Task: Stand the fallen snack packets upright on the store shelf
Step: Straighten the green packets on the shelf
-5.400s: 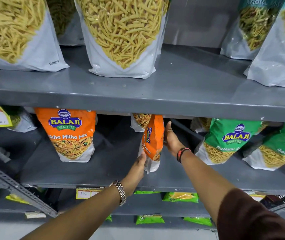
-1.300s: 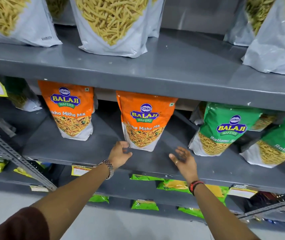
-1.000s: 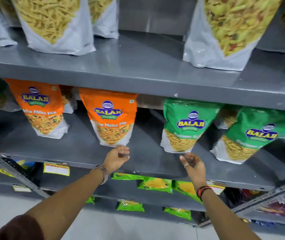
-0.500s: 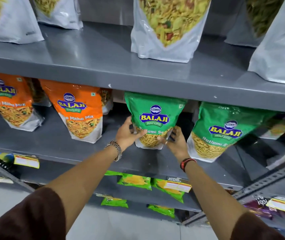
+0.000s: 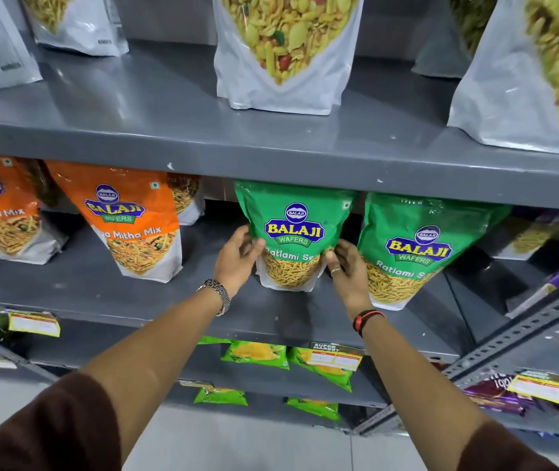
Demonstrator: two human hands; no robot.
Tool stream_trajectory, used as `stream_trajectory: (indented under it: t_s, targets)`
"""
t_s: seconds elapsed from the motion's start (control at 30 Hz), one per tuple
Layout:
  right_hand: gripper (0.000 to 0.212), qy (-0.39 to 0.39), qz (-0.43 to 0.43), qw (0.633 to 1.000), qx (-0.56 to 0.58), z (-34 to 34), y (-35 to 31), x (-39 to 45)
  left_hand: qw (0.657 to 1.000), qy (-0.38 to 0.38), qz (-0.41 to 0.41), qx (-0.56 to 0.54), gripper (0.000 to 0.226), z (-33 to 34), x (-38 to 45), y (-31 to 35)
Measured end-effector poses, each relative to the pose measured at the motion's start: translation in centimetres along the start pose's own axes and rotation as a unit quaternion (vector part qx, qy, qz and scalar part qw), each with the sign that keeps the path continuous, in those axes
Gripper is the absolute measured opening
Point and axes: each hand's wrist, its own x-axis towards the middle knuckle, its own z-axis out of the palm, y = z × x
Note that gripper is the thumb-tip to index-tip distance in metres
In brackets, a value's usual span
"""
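Now shifted rightward along the middle shelf (image 5: 108, 294), away from the orange packet (image 5: 135, 222) handled a moment ago and left standing upright with its twin further left. Left hand (image 5: 237, 256) pressed against the left edge of the green Ratlami packet (image 5: 293, 239), fingers curled behind it, thumb on the front. Right hand (image 5: 347, 266) clasping the right edge likewise, so both closed on that one packet, lifted slightly higher on it than half a second back. Packet roughly upright at mid-shelf, base apparently touching the shelf; probably just being squared up. Second green packet (image 5: 420, 246) just beside it, leaning a little. Tops of all these packets cut off by the upper shelf edge (image 5: 271, 158); rear stock in shadow, hard to tell standing from fallen.
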Motion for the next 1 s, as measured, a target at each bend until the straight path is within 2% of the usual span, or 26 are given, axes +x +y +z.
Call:
stream_trajectory:
  t_s: [0.13,0.27,0.47,0.63,0.7,0.8,0.9,1.0]
  targets:
    - [0.028,0.092,-0.015,0.994,-0.055,0.2,-0.2,0.4,0.993,0.111,-0.023,-0.029,0.028,-0.4,0.5,-0.1]
    - [0.021,0.15,-0.015,0.987,-0.058,0.6,-0.7,0.4,0.991,0.129,-0.045,-0.016,0.015,-0.3,1.8,0.4]
    - [0.021,0.161,-0.018,0.983,-0.087,0.3,-0.8,0.6,0.987,0.124,-0.094,-0.045,0.004,-0.4,2.3,0.1]
    - [0.018,0.127,0.003,0.991,-0.03,-0.1,-0.4,0.8,0.984,0.117,-0.104,-0.08,0.001,-0.4,1.5,0.2]
    - [0.017,0.118,0.013,0.993,-0.014,-1.1,0.2,0.3,0.981,0.116,-0.126,-0.089,0.008,-0.4,0.6,-0.5]
    - [0.015,0.108,0.011,0.994,-0.004,-3.3,1.6,-1.3,0.968,0.054,-0.217,-0.114,0.022,0.2,-1.4,-1.5]
    - [0.012,0.149,-0.01,0.987,-0.06,-6.0,3.0,-3.3,0.943,-0.11,-0.302,-0.086,0.038,1.6,-3.5,-1.4]
    - [0.016,0.233,0.021,0.965,-0.123,-8.4,4.3,-5.0,0.923,-0.259,-0.28,-0.038,0.042,3.9,-5.2,0.2]
